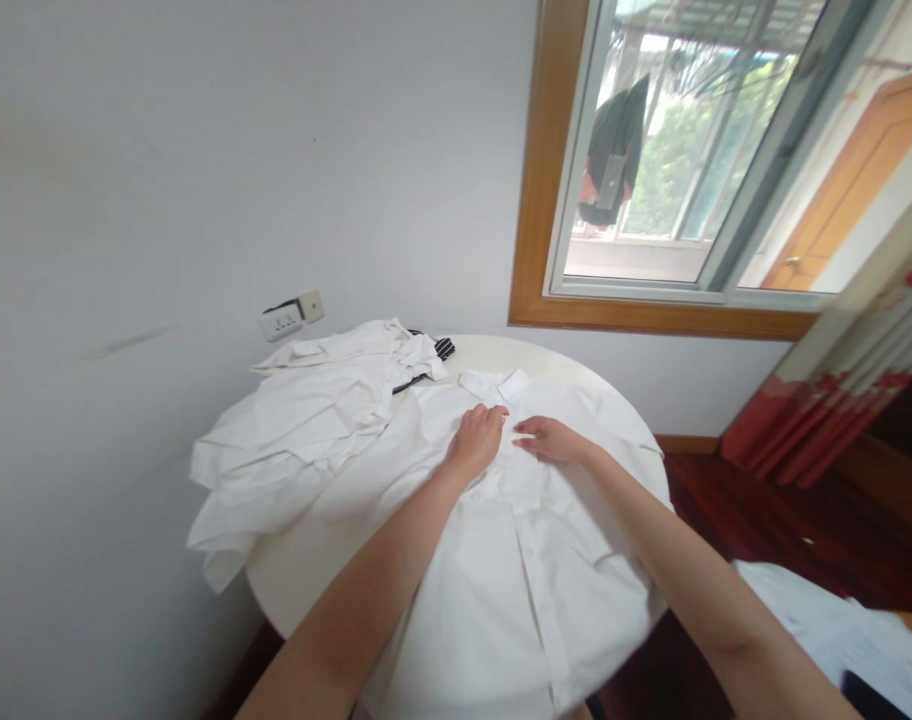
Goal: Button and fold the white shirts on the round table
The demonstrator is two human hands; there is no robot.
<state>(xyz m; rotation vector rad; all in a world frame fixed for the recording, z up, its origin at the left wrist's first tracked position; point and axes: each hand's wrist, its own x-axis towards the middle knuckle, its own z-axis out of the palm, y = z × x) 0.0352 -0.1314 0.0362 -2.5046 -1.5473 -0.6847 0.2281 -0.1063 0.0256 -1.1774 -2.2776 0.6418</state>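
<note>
A white shirt lies spread on a round table, collar toward the wall. The person's left hand rests near the collar, fingers close together; whether they pinch cloth cannot be told. Just beside it, the right hand holds its thumb and fingers slightly apart over the shirt front. Rumpled white garments lie to the left.

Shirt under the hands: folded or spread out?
Spread out: the shirt has its collar at the far side and its body laid across the table toward the camera.
</note>
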